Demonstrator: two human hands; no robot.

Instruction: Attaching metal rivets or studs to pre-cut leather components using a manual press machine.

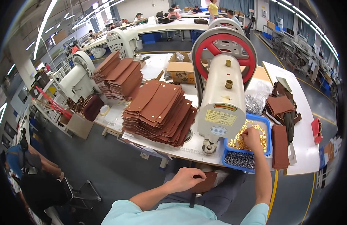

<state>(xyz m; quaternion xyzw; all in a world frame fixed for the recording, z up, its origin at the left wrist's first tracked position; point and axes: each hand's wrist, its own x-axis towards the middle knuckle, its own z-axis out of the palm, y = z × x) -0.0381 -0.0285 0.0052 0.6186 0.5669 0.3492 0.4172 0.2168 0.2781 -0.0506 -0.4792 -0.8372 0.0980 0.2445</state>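
My right hand (252,139) reaches into a blue tray (270,139) of small gold metal snap parts (238,143). Its fingers are closed down among them, and what they pinch is hidden. Over my lap is my left hand (185,180), fingers curled toward the thumb; anything between them is too small to make out. Just past its fingertips lies a brown leather piece (208,183). Dark metal snap parts (239,159) fill the tray's near compartment. In front of me stands a cream press machine (223,101) with a red-spoked flywheel (211,45).
Stacked brown leather flaps with gold snaps (152,103) stand left of the press, with more stacks (122,77) behind. A cardboard box (181,71) and a clear bag of metal parts (253,104) sit farther back. Leather pieces (280,146) lie right of the tray. Other people work beyond.
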